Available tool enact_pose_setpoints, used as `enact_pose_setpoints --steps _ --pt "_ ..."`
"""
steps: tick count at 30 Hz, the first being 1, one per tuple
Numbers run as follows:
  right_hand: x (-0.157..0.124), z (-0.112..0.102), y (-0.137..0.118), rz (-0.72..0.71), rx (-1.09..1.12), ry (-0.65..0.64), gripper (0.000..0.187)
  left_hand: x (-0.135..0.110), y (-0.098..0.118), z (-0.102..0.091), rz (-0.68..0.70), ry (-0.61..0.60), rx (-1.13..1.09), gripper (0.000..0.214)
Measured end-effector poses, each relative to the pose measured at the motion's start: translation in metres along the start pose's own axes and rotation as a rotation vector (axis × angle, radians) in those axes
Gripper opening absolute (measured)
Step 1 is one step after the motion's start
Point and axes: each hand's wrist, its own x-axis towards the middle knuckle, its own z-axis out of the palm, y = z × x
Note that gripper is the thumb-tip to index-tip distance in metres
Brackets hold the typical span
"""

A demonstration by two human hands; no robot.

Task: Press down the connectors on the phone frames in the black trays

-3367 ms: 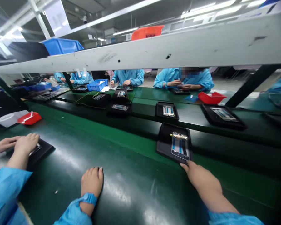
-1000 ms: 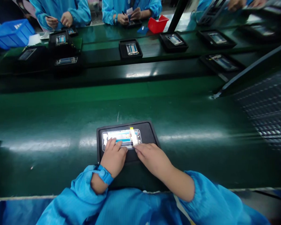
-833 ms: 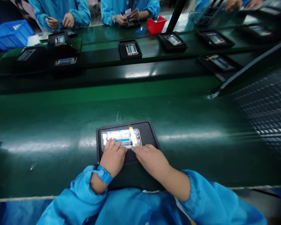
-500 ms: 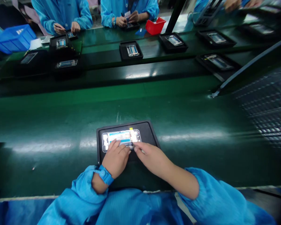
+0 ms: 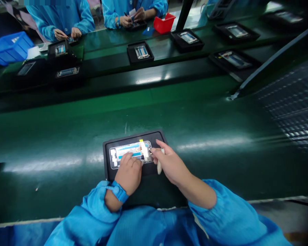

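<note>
A phone without its back cover (image 5: 129, 150), inner parts and blue strips showing, lies in a black tray (image 5: 159, 136) on the green bench. My left hand (image 5: 129, 172) rests over the phone's near edge, fingers laid out on it and holding nothing I can see. A blue strap (image 5: 119, 192) circles that wrist. At the phone's right end, the fingertips of my right hand (image 5: 170, 165) touch or hover just over the small parts there. A pale, stick-like tool (image 5: 159, 166) is held in this hand, its lower end pointing toward me. The other end is hidden by the fingers.
Across the bench, co-workers in blue smocks handle phones. Several black trays with phones (image 5: 141, 53) line the far belt. A red bin (image 5: 164, 24) and a blue bin (image 5: 11, 48) stand beyond. A slanted bar (image 5: 272, 63) and a metal grille (image 5: 292, 106) are at right.
My right hand has moved from the phone's near edge to its right end, and the pale tool shows more fully. My left hand stays on the phone. The view has shifted slightly.
</note>
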Motion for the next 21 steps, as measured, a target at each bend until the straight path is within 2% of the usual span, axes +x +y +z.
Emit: enact_pose_setpoints --steps 3,7,12,21 --pt "-0.001 0.001 0.006 -0.110 -0.054 0.149 0.048 0.002 0.000 0.000 -0.012 -0.017 0.001 0.014" --pt "-0.006 0.007 0.018 -0.359 -0.122 0.310 0.035 0.004 0.001 -0.002 -0.001 -0.026 -0.004 0.015" --pt "-0.007 0.011 0.033 -0.585 -0.187 0.325 0.024 0.004 0.002 -0.002 0.004 -0.043 0.031 0.016" --pt "-0.009 0.012 0.030 -0.687 -0.317 0.317 0.018 0.003 0.002 0.001 -0.012 -0.050 0.046 0.017"
